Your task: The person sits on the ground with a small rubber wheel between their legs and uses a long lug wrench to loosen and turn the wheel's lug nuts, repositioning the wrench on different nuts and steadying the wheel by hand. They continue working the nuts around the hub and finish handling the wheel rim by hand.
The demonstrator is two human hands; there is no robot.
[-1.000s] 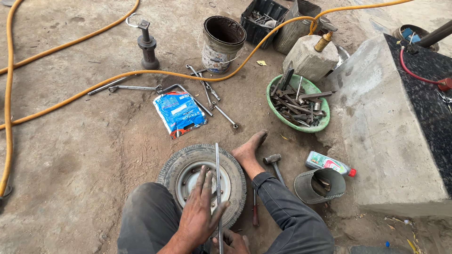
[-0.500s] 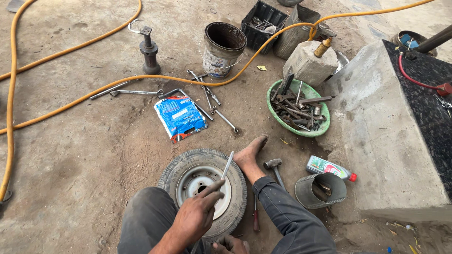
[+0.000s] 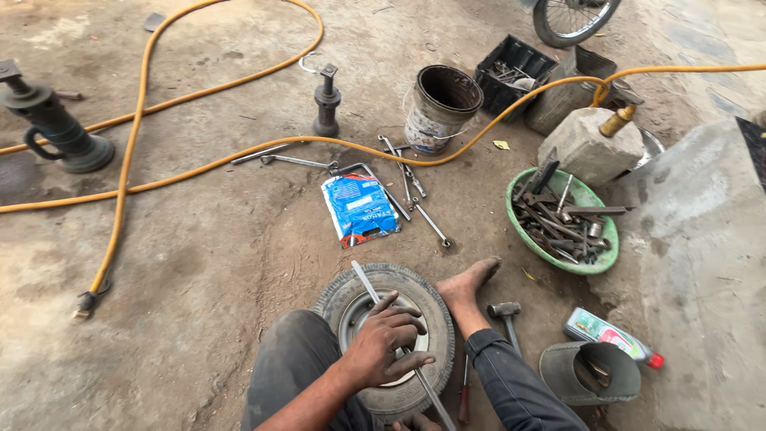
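I see the small wheel (image 3: 388, 339) lying flat on the dirt floor (image 3: 199, 263) between my knees, with my bare foot (image 3: 467, 283) braced against its right side. My left hand (image 3: 383, 347) has its grip closed on the long metal bar (image 3: 391, 335), which lies diagonally across the rim. My right hand (image 3: 415, 425) shows only at the frame's bottom edge; I cannot tell its grip. Judged progress: the tyre remains seated on the rim, so levering is at an early stage. A hammer (image 3: 507, 319) lies just beside the wheel.
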